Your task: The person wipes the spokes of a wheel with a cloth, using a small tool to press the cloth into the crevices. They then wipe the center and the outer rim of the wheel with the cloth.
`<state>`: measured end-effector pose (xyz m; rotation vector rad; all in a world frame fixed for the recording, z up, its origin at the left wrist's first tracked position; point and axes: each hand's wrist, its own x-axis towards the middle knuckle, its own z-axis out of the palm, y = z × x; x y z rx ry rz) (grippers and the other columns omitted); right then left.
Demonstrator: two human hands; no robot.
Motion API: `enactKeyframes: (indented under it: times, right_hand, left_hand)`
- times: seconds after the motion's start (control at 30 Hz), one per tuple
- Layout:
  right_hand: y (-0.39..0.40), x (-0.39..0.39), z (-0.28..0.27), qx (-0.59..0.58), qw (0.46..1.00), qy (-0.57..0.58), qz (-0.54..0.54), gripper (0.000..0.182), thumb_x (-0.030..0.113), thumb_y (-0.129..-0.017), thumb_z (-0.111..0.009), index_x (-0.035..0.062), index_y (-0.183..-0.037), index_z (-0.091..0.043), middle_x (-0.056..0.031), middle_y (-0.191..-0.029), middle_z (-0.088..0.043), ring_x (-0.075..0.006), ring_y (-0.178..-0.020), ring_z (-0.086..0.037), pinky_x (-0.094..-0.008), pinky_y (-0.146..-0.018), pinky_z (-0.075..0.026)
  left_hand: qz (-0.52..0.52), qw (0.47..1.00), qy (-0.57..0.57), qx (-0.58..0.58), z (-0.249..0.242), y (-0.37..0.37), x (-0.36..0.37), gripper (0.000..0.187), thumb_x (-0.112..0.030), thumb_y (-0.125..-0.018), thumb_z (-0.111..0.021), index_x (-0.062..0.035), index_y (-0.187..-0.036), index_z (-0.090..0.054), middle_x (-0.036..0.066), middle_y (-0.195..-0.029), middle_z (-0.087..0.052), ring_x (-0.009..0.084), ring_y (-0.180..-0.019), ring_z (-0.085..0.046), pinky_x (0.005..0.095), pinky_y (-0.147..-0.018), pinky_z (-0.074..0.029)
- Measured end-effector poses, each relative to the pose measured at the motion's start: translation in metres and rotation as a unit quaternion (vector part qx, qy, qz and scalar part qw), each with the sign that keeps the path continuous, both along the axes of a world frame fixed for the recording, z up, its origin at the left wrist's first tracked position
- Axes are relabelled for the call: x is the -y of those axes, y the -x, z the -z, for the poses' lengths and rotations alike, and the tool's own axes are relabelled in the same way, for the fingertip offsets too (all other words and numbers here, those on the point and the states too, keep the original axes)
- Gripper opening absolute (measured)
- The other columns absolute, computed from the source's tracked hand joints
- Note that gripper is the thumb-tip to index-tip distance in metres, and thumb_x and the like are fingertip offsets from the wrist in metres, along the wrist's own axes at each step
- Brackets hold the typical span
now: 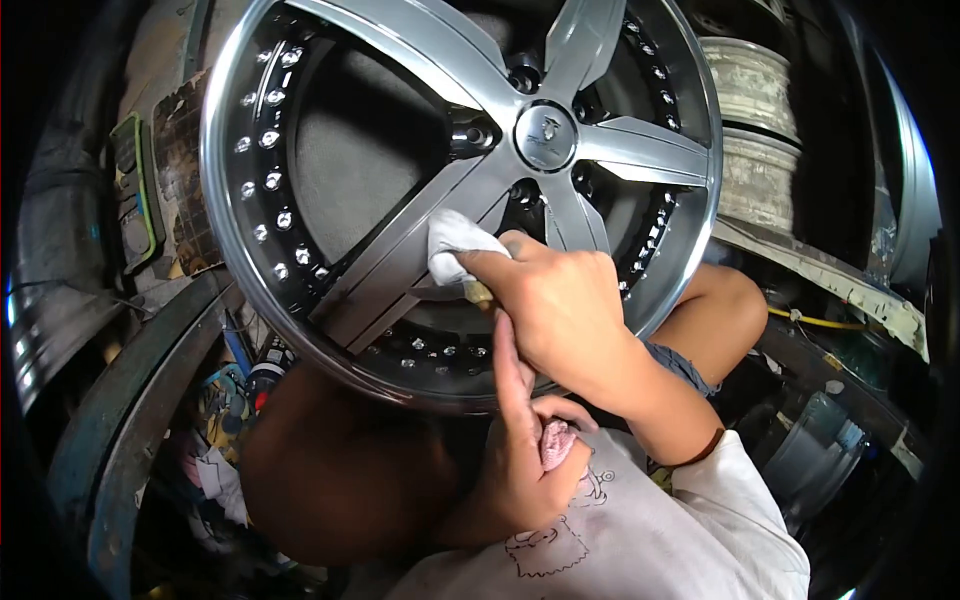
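A large alloy wheel rim (352, 252) with grey spokes, a polished lip and a round centre cap stands tilted in front of me. My right hand (565, 300) pinches a white cloth (458, 240), pressing it on the lower-left spoke. A small yellowish-brown piece (478, 294) shows just under the cloth; I cannot make out what it is. Below, my left hand (525, 450) is closed around a crumpled pink cloth (557, 443), its index finger stretched up toward the right hand. The fingertips near the yellowish piece are partly hidden.
My bent knees (725, 310) flank the rim's lower edge. Other dusty wheels (750, 175) are stacked at right, above a ledge (825, 275). A clear plastic container (815, 450) lies at lower right. Curved dark metal (130, 400) and assorted clutter stand at left.
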<state>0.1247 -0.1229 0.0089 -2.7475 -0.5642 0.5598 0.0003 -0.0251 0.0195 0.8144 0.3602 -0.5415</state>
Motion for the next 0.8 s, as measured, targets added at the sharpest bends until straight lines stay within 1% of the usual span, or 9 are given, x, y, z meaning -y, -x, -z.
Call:
enactKeyframes:
  times: [0.17, 0.23, 0.3, 0.43, 0.53, 0.57, 0.67, 0.7, 0.8]
  right_hand:
    - [0.008, 0.003, -0.002, 0.004, 1.0, 0.0, 0.017, 0.023, 0.019, -0.084, -0.067, 0.0156, -0.106, -0.073, -0.0096, -0.086, -0.067, -0.0311, -0.062, -0.07, -0.0433, -0.049, -0.05]
    - [0.003, 0.0, 0.001, -0.008, 0.999, -0.021, 0.032, 0.023, 0.02, -0.085, -0.068, 0.0158, -0.106, -0.074, -0.0094, -0.086, -0.068, -0.0308, -0.062, -0.07, -0.0436, -0.049, -0.049]
    - [0.005, 0.003, 0.001, -0.036, 0.998, -0.025, 0.04, 0.021, 0.02, -0.086, -0.068, 0.0158, -0.106, -0.074, -0.0097, -0.085, -0.067, -0.0314, -0.063, -0.069, -0.0442, -0.049, -0.049]
    - [0.003, 0.003, 0.001, -0.014, 0.998, -0.032, 0.046, 0.023, 0.019, -0.086, -0.067, 0.0152, -0.108, -0.074, -0.0104, -0.08, -0.065, -0.0329, -0.062, -0.068, -0.0446, -0.05, -0.047]
    - [-0.012, 0.003, 0.004, -0.02, 0.998, -0.039, 0.049, 0.024, 0.018, -0.085, -0.068, 0.0142, -0.108, -0.074, -0.0119, -0.079, -0.066, -0.0344, -0.063, -0.068, -0.0457, -0.053, -0.048]
    - [-0.006, 0.005, 0.005, -0.015, 0.997, -0.042, 0.063, 0.028, 0.016, -0.083, -0.068, 0.0133, -0.11, -0.074, -0.0114, -0.078, -0.065, -0.0344, -0.064, -0.067, -0.0447, -0.054, -0.048]
    - [-0.002, 0.007, 0.009, -0.007, 0.996, -0.054, 0.066, 0.037, 0.013, -0.078, -0.068, 0.0112, -0.114, -0.074, -0.0107, -0.077, -0.064, -0.0342, -0.066, -0.066, -0.0425, -0.056, -0.048]
    - [-0.012, 0.003, 0.006, -0.014, 0.997, -0.05, 0.064, 0.037, 0.013, -0.078, -0.069, 0.0109, -0.114, -0.075, -0.0109, -0.077, -0.065, -0.0341, -0.067, -0.066, -0.0421, -0.057, -0.049]
    - [-0.015, 0.006, 0.003, -0.028, 0.998, -0.025, 0.06, 0.038, 0.011, -0.077, -0.073, 0.0111, -0.115, -0.075, -0.0121, -0.078, -0.065, -0.0343, -0.068, -0.067, -0.0424, -0.058, -0.05]
  left_hand:
    - [-0.006, 1.0, -0.002, 0.019, 0.012, 0.003, 0.001, 0.118, 0.007, -0.073, -0.052, -0.0111, -0.166, 0.018, 0.029, -0.154, -0.041, 0.0215, -0.088, -0.071, 0.0218, -0.063, -0.05]
    - [-0.009, 0.999, 0.018, 0.029, -0.005, -0.008, -0.006, 0.105, 0.01, -0.081, -0.052, 0.0001, -0.165, 0.011, 0.028, -0.165, -0.023, 0.0155, -0.087, -0.063, 0.0308, -0.079, -0.05]
    - [-0.004, 0.999, 0.032, 0.041, 0.003, -0.003, -0.003, 0.105, 0.011, -0.08, -0.051, 0.0003, -0.165, 0.01, 0.03, -0.164, -0.024, 0.0168, -0.087, -0.064, 0.0319, -0.081, -0.05]
    - [-0.042, 0.999, 0.022, 0.013, 0.003, -0.001, 0.001, 0.105, 0.012, -0.078, -0.051, 0.0005, -0.165, 0.006, 0.031, -0.16, -0.031, 0.0193, -0.087, -0.065, 0.0323, -0.083, -0.051]
    - [-0.008, 0.999, -0.019, -0.045, -0.006, -0.015, -0.003, 0.112, 0.013, -0.073, -0.049, -0.0088, -0.166, 0.01, 0.026, -0.147, -0.045, 0.0186, -0.087, -0.07, 0.0211, -0.062, -0.051]
    - [0.005, 0.999, -0.005, -0.046, -0.007, -0.014, -0.005, 0.11, 0.014, -0.075, -0.048, -0.008, -0.166, 0.009, 0.026, -0.147, -0.045, 0.018, -0.087, -0.07, 0.0208, -0.065, -0.05]
    - [0.02, 0.998, -0.022, 0.054, 0.006, -0.004, -0.004, 0.108, 0.014, -0.077, -0.049, -0.0085, -0.167, 0.007, 0.026, -0.149, -0.045, 0.0173, -0.089, -0.07, 0.0219, -0.07, -0.05]
    - [-0.016, 0.999, -0.028, -0.026, -0.002, -0.003, 0.004, 0.107, 0.013, -0.079, -0.05, -0.0093, -0.167, 0.006, 0.025, -0.148, -0.045, 0.0178, -0.091, -0.069, 0.0243, -0.077, -0.05]
    - [0.011, 0.999, 0.003, 0.045, 0.002, -0.005, -0.007, 0.106, 0.013, -0.08, -0.051, -0.0099, -0.167, 0.006, 0.024, -0.148, -0.046, 0.0183, -0.093, -0.068, 0.0259, -0.079, -0.049]
